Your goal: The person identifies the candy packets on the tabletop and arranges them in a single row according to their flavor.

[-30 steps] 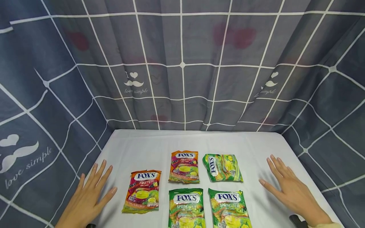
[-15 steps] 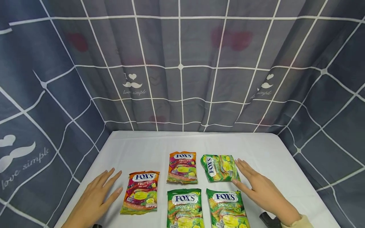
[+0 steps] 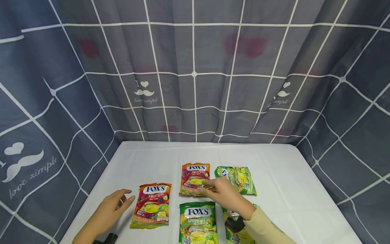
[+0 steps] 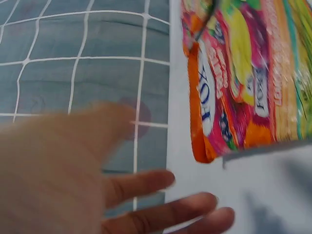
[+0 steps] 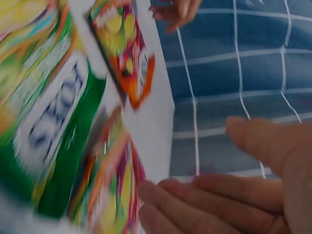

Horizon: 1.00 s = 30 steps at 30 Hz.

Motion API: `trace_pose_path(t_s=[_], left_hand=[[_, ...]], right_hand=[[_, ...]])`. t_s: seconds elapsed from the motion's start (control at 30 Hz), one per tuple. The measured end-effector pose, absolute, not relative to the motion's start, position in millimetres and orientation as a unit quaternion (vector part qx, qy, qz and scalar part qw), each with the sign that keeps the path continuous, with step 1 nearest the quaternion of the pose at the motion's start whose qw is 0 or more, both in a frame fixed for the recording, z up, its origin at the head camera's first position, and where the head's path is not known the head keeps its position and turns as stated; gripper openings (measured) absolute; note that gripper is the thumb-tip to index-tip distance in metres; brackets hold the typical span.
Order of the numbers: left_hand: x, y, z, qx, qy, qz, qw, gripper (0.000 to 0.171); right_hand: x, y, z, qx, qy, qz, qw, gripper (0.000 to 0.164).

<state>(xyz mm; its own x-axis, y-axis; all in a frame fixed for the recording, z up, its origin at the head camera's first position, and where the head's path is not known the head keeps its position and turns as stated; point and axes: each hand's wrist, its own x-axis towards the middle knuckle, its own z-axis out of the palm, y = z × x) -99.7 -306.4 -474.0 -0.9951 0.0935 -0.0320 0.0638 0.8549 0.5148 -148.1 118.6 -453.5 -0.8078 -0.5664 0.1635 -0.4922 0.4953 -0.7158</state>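
My right hand reaches in over the table, fingertips right at the edge of the orange-red candy bag in the back middle. In the right wrist view its thumb stands apart from its fingers. My left hand hovers beside another orange-red candy bag, fingers loosely bent and holding nothing. A green candy bag lies sideways at the back right, partly behind the right hand. Another green candy bag lies at the front middle. My right forearm mostly covers a third green candy bag.
A white cloth covers the table. Dark grey checked curtains with white lines enclose its back and both sides. A dark strap shows at the left wrist.
My right hand has swept left from the table's right side, over the sideways green bag, to the back orange-red bag. The left hand's fingers have bent from spread out.
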Motion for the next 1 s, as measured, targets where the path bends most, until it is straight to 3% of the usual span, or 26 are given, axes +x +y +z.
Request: trace_pose_path(t_s=[0.2, 0.5, 0.77, 1.0], left_hand=[[-105.1, -306.0, -476.1, 0.037, 0.946, 0.321, 0.032, 0.037], [-105.9, -310.8, -491.1, -0.005, 0.916, 0.392, 0.088, 0.038], [-113.2, -309.9, -506.0, -0.035, 0.913, 0.389, 0.115, 0.033], [-119.9, -305.7, -514.6, 0.023, 0.902, 0.407, 0.141, 0.032]], right_hand=[[-162.5, 73.3, -461.2, -0.317, 0.844, -0.428, 0.059, 0.033], [-166.6, 23.0, -472.8, -0.269, 0.816, -0.475, 0.191, 0.032], [-160.7, -7.8, -489.7, -0.22, 0.838, -0.447, 0.225, 0.036], [-157.0, -23.4, -501.1, -0.191, 0.847, -0.446, 0.22, 0.041]])
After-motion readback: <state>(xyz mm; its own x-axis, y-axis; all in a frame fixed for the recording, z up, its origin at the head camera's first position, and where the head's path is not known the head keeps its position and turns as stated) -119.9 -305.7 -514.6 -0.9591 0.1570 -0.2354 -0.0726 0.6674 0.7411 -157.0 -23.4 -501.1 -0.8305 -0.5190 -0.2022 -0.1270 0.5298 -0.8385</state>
